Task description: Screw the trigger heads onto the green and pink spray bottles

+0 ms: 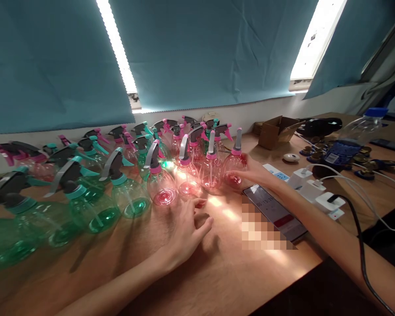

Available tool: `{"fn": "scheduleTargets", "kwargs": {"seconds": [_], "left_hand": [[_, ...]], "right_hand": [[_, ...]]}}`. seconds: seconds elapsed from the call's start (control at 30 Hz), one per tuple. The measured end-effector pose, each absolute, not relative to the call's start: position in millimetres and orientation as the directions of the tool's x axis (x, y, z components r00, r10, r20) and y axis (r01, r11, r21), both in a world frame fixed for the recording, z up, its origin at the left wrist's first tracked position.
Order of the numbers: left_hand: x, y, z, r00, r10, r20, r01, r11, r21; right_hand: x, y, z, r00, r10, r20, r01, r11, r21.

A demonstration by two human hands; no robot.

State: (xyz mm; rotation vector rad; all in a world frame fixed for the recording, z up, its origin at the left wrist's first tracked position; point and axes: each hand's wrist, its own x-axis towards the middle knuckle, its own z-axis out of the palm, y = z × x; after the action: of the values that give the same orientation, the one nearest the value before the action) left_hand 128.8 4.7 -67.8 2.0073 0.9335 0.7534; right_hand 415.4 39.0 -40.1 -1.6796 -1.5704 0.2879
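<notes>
My right hand [245,170] is at the right end of the front row, its fingers around the side of a pink spray bottle [232,163] that stands upright on the table. Some of those fingers are hidden behind the clear pink body. My left hand [192,226] rests on the wooden table, thumb apart from slightly bent fingers, with nothing in it. Just beyond its fingertips stand another pink spray bottle [188,186] and a further pink one [161,191]. Green spray bottles [131,204] continue the row to the left.
Behind the front row, several more spray bottles [197,147] crowd toward the wall. A phone [276,213] showing a timer lies below my right forearm. To the right are a power strip with chargers [311,191], cables, an open cardboard box [276,134] and a water bottle [345,145].
</notes>
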Motion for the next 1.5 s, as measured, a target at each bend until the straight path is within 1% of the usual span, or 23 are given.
{"fn": "scheduleTargets", "kwargs": {"seconds": [0.17, 0.33, 0.43, 0.5, 0.57, 0.6, 0.7, 0.8, 0.87, 0.93, 1.07, 1.13, 1.23, 1.33, 1.5], "left_hand": [[127, 6, -66, 0.547, 0.808, 0.218, 0.353, -0.459, 0.816], [126, 1, -62, 0.53, 0.823, 0.206, 0.362, -0.439, 0.823], [123, -3, -60, 0.527, 0.822, 0.215, 0.388, -0.458, 0.8], [118, -7, -61, 0.527, 0.821, 0.22, 0.416, -0.475, 0.775], [110, -10, -61, 0.526, 0.825, 0.208, 0.436, -0.471, 0.767], [105, -12, -61, 0.523, 0.829, 0.196, 0.444, -0.461, 0.768], [89, -16, -61, 0.507, 0.845, 0.17, 0.456, -0.431, 0.779], [68, -19, -58, 0.481, 0.858, 0.18, 0.459, -0.421, 0.782], [51, -21, -55, 0.457, 0.869, 0.19, 0.469, -0.417, 0.779], [29, -23, -51, 0.427, 0.883, 0.195, 0.482, -0.404, 0.777], [-27, -28, -44, 0.303, 0.929, 0.212, 0.524, -0.349, 0.777], [-59, -33, -40, 0.206, 0.953, 0.22, 0.545, -0.299, 0.784], [-109, -38, -33, 0.008, 0.971, 0.24, 0.566, -0.202, 0.799], [-164, -41, -25, -0.209, 0.929, 0.307, 0.583, -0.134, 0.802], [-258, -36, -14, -0.412, 0.818, 0.401, 0.613, -0.076, 0.786]], "right_hand": [[419, 31, -46, 0.286, 0.89, 0.355, 0.708, 0.053, -0.704], [416, 12, -48, 0.413, 0.825, 0.387, 0.682, 0.002, -0.731], [410, -1, -43, 0.451, 0.771, 0.45, 0.667, 0.044, -0.744], [403, -9, -37, 0.441, 0.768, 0.465, 0.643, 0.092, -0.76], [392, -16, -30, 0.37, 0.827, 0.423, 0.605, 0.131, -0.785], [385, -20, -27, 0.305, 0.872, 0.383, 0.583, 0.147, -0.799], [355, -28, -21, 0.019, 0.97, 0.241, 0.526, 0.195, -0.828], [310, -35, -22, -0.263, 0.953, 0.152, 0.494, 0.268, -0.827], [277, -38, -25, -0.412, 0.899, 0.15, 0.508, 0.364, -0.781], [243, -37, -28, -0.529, 0.836, 0.144, 0.446, 0.418, -0.791], [178, -24, -32, -0.618, 0.769, 0.165, 0.396, 0.486, -0.779], [146, -16, -31, -0.632, 0.752, 0.188, 0.353, 0.495, -0.794], [97, -4, -28, -0.65, 0.731, 0.207, 0.317, 0.508, -0.801], [48, 4, -24, -0.674, 0.702, 0.232, 0.278, 0.532, -0.8], [-30, 15, -22, -0.719, 0.646, 0.256, 0.204, 0.548, -0.812]]}}
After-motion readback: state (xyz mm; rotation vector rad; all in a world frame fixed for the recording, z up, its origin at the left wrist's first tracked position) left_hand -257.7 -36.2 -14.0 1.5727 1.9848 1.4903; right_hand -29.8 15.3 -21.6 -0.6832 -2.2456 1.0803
